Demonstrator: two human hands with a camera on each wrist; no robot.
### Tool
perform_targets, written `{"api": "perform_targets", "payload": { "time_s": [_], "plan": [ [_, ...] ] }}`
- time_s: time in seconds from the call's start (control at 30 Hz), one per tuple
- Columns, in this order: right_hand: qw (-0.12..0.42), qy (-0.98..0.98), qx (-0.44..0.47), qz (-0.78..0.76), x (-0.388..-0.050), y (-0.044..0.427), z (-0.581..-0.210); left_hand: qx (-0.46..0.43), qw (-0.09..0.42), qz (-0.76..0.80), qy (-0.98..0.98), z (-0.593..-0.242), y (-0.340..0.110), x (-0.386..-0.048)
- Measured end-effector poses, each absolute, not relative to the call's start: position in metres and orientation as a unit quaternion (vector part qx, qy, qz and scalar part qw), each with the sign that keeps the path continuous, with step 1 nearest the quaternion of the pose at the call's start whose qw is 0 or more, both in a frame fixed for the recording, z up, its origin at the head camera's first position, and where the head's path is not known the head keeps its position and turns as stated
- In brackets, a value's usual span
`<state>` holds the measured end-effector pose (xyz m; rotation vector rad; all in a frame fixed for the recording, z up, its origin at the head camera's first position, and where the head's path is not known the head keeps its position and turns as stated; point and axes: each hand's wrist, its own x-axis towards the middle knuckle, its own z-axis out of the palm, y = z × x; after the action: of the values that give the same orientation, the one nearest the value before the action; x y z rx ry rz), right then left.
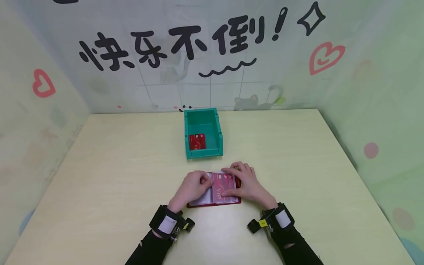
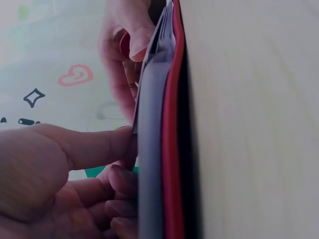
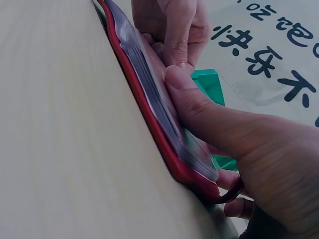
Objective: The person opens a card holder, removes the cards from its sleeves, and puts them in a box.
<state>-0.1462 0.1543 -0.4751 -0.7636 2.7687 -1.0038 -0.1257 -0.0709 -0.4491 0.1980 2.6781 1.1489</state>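
A card holder [image 1: 202,201] with a red cover lies open on the table, its clear sleeves showing. On its right side a red VIP card [image 1: 218,186] shows pinkish under the plastic. My left hand [image 1: 194,186] pinches the card's left edge between thumb and fingers; whether plastic lies between is too small to tell. My right hand [image 1: 249,186] grips the holder's right side, its thumb [image 3: 182,82] pressing on the card's face. In the right wrist view, its other fingers reach round the far side near a dark red strap [image 3: 233,191].
Behind the holder stands a green bin [image 1: 205,156] with a red card [image 1: 197,142] inside. The pale wooden table [image 1: 126,176] is bordered by printed walls at the back and both sides.
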Motion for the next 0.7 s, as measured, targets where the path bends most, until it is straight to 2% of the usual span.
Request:
{"api": "perform_targets", "payload": {
  "time_s": [0.57,0.7],
  "plan": [
    [0.047,0.917,-0.251,-0.306,-0.1457,0.1598,-0.476,0.056,0.126,0.384,0.913,-0.4473,-0.0681,-0.1274],
    [0.049,0.917,-0.251,-0.306,-0.1453,0.1603,-0.4761,0.059,0.117,0.364,0.922,-0.4462,-0.0667,-0.1256]
  ]
}}
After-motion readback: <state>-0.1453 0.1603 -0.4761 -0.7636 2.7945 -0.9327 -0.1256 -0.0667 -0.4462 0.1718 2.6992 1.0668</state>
